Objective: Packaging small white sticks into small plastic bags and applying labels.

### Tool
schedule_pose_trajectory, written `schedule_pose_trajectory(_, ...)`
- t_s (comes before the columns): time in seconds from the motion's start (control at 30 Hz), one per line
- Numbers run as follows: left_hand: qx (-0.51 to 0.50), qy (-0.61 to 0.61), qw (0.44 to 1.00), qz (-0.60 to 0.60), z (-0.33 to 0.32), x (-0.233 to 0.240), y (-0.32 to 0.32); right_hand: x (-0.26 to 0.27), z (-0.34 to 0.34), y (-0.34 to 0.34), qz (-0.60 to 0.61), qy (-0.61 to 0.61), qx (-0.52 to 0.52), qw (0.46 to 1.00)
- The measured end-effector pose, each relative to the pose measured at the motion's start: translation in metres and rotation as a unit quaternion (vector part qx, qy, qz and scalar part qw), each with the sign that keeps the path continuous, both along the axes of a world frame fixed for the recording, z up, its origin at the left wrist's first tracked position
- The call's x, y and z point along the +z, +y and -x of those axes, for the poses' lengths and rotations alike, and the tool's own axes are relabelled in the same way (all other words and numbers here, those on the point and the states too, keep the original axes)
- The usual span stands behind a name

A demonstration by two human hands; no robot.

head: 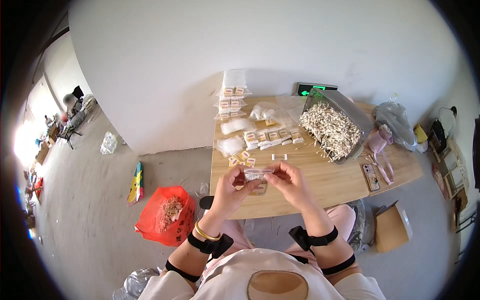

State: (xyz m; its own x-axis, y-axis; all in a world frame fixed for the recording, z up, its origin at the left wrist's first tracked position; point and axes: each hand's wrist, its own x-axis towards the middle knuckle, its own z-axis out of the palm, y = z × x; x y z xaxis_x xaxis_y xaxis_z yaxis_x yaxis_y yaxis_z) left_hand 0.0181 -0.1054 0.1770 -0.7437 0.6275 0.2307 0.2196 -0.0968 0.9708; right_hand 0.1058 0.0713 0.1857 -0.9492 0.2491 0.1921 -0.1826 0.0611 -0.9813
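Note:
Between both hands is a small clear zip bag (258, 174) with cotton swabs and a yellow label, its zip edge facing up. My left hand (235, 187) grips the bag's left side. The fingers of my right hand (290, 183) pinch its right end. Just beyond them lie loose yellow cards (240, 160) and a short row of swabs (279, 156). A row of filled swab packs (273, 136) lies further back, beside empty clear bags (230, 145). At the right, a tilted grey plastic bin (358, 108) spills a large heap of loose cotton swabs (330, 127) onto the wooden table (318, 187).
Stacked filled packs (230, 101) stand at the table's back left. A lit exit sign (317, 89) leans against the wall. A phone (371, 177) and pink strap (384, 168) lie at right. A red bag (165, 213) and cardboard box (393, 228) stand on the floor.

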Motion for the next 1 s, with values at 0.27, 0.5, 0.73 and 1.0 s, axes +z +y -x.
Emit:
schedule_pose_trajectory(0.27, -0.038, -0.058, 0.996, -0.063, -0.015, 0.006, 0.01, -0.005, -0.023, 0.008, 0.092, 0.04, -0.032, 0.994)
schedule_pose_trajectory(0.5, -0.033, -0.041, 0.993, -0.102, -0.021, 0.004, 0.015, -0.004, -0.032, 0.008, 0.134, 0.086, -0.037, 0.987)
schedule_pose_trajectory(0.73, -0.029, -0.021, 0.995, -0.097, -0.023, 0.003, 0.011, -0.004, -0.034, 0.003, 0.134, 0.083, -0.047, 0.986)
schedule_pose_trajectory(1.0, -0.007, -0.021, 0.994, -0.11, -0.029, 0.003, 0.013, -0.01, -0.032, 0.002, 0.093, 0.089, -0.061, 0.99)
